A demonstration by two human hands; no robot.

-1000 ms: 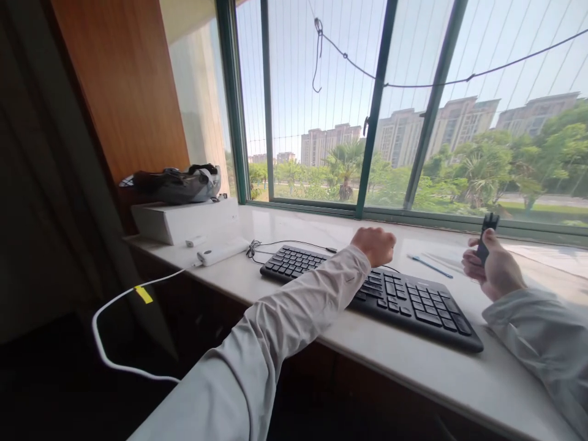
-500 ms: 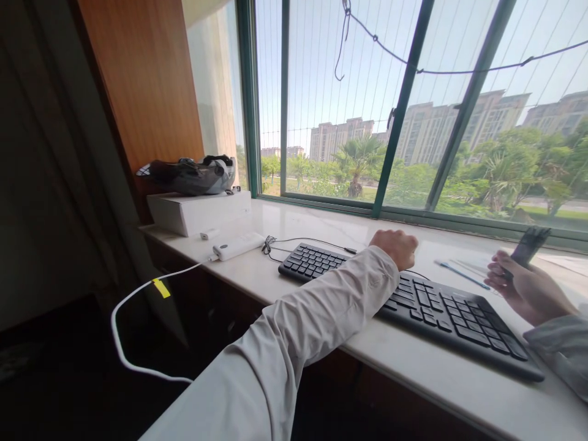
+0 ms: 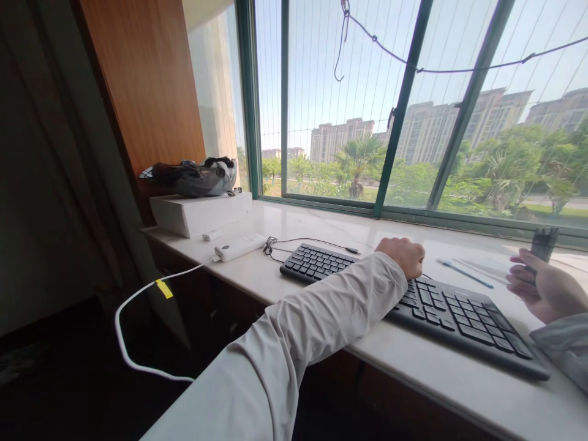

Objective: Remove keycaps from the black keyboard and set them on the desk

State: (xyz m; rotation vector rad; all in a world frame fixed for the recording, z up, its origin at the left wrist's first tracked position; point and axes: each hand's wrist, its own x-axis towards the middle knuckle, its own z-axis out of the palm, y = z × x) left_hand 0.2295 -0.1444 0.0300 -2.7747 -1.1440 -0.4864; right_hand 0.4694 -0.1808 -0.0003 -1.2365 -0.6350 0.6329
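A black keyboard (image 3: 463, 318) lies along the white sill, its middle hidden by my left sleeve. My left hand (image 3: 403, 257) is over the keyboard's back edge, knuckles up and fingers curled in; whatever it may hold is hidden. At the far right, my right hand (image 3: 546, 285) is closed around a small black brush (image 3: 545, 244), bristles pointing up. Between the hands, behind the keyboard, lies a thin blue stick (image 3: 466, 274).
On the left are a white power bank (image 3: 239, 246) with a white cable (image 3: 120, 331), a small white plug (image 3: 212, 236), and a white box (image 3: 199, 214) bearing a grey plastic bag (image 3: 193, 177). A bundled black cord (image 3: 271, 246) sits behind the keyboard. A window frame (image 3: 316, 203) borders the sill.
My left hand has come down slightly and to the right, nearer the keyboard. My right hand has shifted right with the brush, farther from the blue stick.
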